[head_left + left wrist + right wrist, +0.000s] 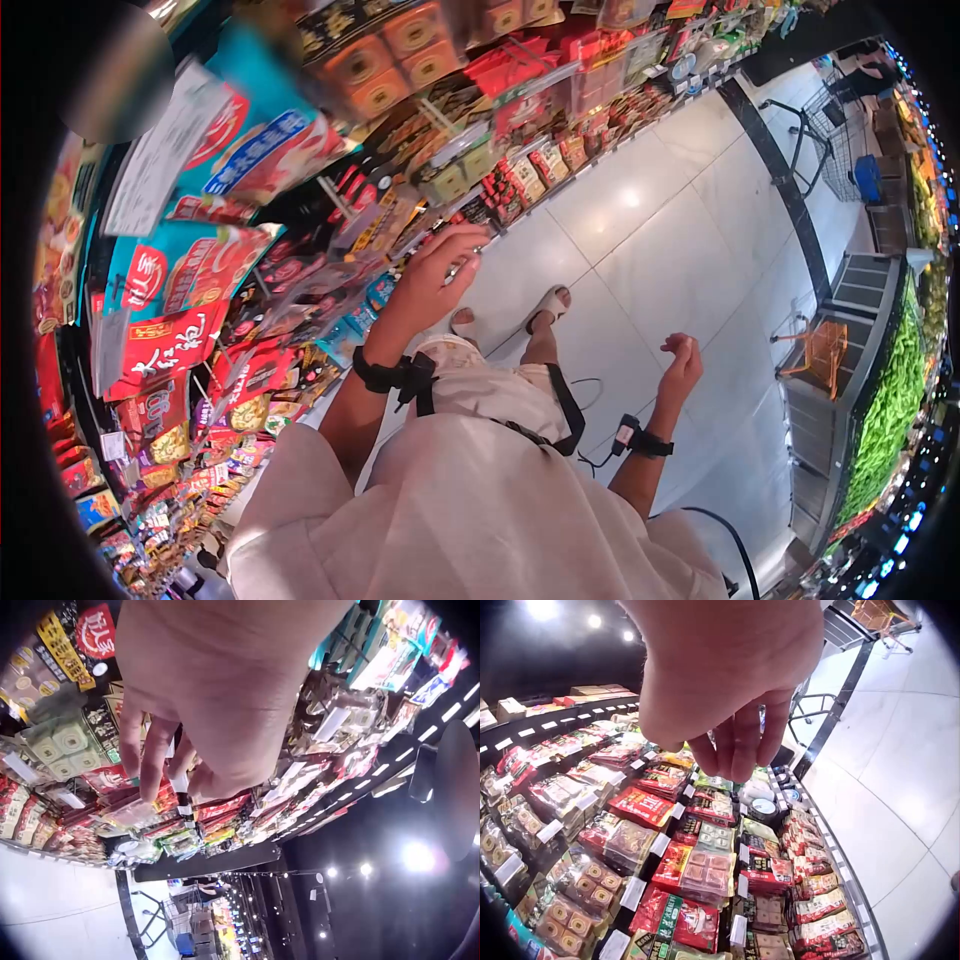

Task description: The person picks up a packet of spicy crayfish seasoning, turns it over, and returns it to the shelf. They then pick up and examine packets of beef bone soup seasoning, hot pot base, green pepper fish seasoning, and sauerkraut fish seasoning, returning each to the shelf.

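My left hand [435, 285] is raised beside the lower shelves, fingers loosely bent and holding nothing. Past its fingers [154, 754] in the left wrist view lie rows of packaged goods, among them clear packs of square blocks [67, 746]. On the other side of my body, over the floor, hangs my right hand [683, 370] with loosely curled fingers and nothing in it. The right wrist view has its drooping fingers [742, 742] in front of tiered shelves of red packets [641, 806] and packs of round-stamped blocks [592, 877].
Large teal and red pouches [165, 270] hang from the rack at the left. A pale tiled floor [650, 230] runs along the shelves. To the right stand a wire shopping cart [825, 125], an orange cart [825, 350] and a stand of green vegetables [885, 400].
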`<state>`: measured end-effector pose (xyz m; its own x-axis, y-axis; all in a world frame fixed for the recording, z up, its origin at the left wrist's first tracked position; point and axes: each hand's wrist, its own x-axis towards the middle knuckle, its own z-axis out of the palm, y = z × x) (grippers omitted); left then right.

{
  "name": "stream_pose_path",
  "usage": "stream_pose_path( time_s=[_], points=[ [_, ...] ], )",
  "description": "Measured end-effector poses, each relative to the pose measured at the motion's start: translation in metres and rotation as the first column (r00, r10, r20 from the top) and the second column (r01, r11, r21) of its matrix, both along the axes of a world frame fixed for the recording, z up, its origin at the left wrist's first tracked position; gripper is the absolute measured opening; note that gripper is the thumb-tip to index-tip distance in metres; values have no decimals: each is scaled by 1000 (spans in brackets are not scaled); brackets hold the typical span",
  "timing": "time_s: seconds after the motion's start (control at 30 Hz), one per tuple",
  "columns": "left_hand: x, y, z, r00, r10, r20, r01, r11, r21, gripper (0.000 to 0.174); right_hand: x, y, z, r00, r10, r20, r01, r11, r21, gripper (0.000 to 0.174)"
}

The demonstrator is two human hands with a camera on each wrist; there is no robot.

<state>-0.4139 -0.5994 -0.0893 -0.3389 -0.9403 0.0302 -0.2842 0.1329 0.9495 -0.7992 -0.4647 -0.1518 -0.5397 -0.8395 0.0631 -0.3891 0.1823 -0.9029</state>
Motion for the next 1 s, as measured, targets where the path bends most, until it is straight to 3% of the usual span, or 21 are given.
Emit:
stream_pose_path(
  time_s=[0.1,0.17,0.2,0.3,0.33,0.37,0.47,0.57,0.7,0.83,0.87,0.9,0.97,1.0],
  points=[
    [-31,-19,1,996,94,0,-94,996,4,25,-35,-55,-5,994,103,-23,-102,995,17,29],
    [-45,-26,4,932,211,295,-150,965,-217,27,-51,-90,3,974,216,-62,-212,975,59,27],
    [-53,-26,5,928,218,300,-158,964,-213,27,-58,-107,7,973,229,24,-229,973,33,23],
    [-78,-45,8,843,432,321,-321,883,-343,28,-88,-156,6,935,352,40,-351,936,-24,18],
    [-88,-44,10,834,489,255,-430,866,-256,31,-98,-171,10,899,435,43,-433,900,-43,13],
    [-94,-44,13,830,490,265,-432,867,-249,31,-102,-178,13,897,439,53,-437,899,-36,13],
    [-112,-61,10,829,557,44,-557,830,-22,37,-116,-217,21,865,492,95,-489,870,-57,12],
    [-116,-82,-12,809,573,134,-560,819,-122,37,-129,-254,16,812,574,109,-573,818,-38,11],
    [-119,-115,-40,818,567,97,-565,824,-45,44,-141,-304,20,699,699,151,-691,715,-108,35],
    [-133,-145,-30,767,620,166,-634,772,43,43,-143,-355,26,618,758,206,-753,647,-122,45],
    [-136,-152,-31,741,651,163,-666,744,54,43,-145,-369,25,604,780,161,-768,624,-143,40],
    [-134,-159,-36,742,650,162,-664,746,49,43,-147,-383,24,606,780,159,-766,625,-148,40],
    [-128,-163,-45,687,669,284,-629,743,-228,42,-155,-406,25,593,805,12,-796,588,-147,34],
    [-125,-166,-47,664,670,333,-641,739,-208,41,-155,-415,25,613,790,16,-780,609,-146,31]
  ],
)
